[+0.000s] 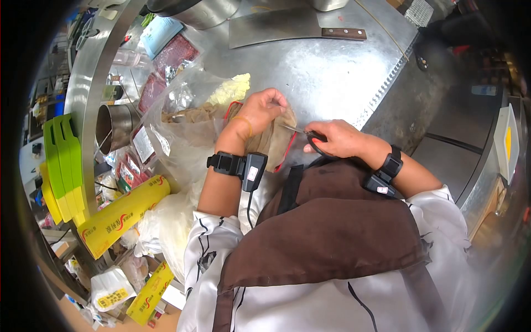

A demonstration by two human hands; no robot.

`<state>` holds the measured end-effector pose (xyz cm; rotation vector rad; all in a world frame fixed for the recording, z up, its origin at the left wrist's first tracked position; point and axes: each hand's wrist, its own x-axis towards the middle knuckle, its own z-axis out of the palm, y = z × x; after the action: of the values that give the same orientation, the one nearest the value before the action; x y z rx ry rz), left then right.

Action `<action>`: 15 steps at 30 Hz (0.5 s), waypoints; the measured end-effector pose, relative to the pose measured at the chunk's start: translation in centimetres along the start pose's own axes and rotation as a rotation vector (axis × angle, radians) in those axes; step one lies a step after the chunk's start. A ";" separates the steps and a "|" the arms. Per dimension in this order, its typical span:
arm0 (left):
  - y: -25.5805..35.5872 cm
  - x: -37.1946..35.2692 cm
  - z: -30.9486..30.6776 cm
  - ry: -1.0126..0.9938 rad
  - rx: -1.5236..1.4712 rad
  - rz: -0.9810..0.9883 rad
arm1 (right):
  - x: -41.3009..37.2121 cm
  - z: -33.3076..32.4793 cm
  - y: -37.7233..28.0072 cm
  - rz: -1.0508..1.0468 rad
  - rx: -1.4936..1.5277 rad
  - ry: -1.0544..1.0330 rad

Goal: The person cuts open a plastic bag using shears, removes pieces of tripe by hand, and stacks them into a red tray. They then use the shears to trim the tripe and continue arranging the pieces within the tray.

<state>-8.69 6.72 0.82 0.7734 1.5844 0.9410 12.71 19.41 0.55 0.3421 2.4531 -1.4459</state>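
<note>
My left hand is closed, its thumb and fingers pinching the upper part of a tan cloth piece with red edging. This piece hangs at the front edge of the metal table, close to my apron. My right hand grips black-handled scissors, their blades pointing left onto the cloth just below my left fingers. How far the blades are apart is hard to make out. Left of my left hand, more tan cloth lies in a clear plastic bag, beside a crumpled pale yellow piece.
A cleaver lies at the back of the metal table. Red packets, a metal pot and a yellow box crowd the left. Green holders hang at far left. A dark cabinet stands right.
</note>
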 end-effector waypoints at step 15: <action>0.2 0.1 -0.1 -0.021 0.001 -0.075 | 0.4 -0.7 -0.1 0.093 0.127 -0.081</action>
<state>-8.79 6.90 0.90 0.7177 1.5851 0.8750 12.27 20.02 0.81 0.4102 2.2576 -1.5486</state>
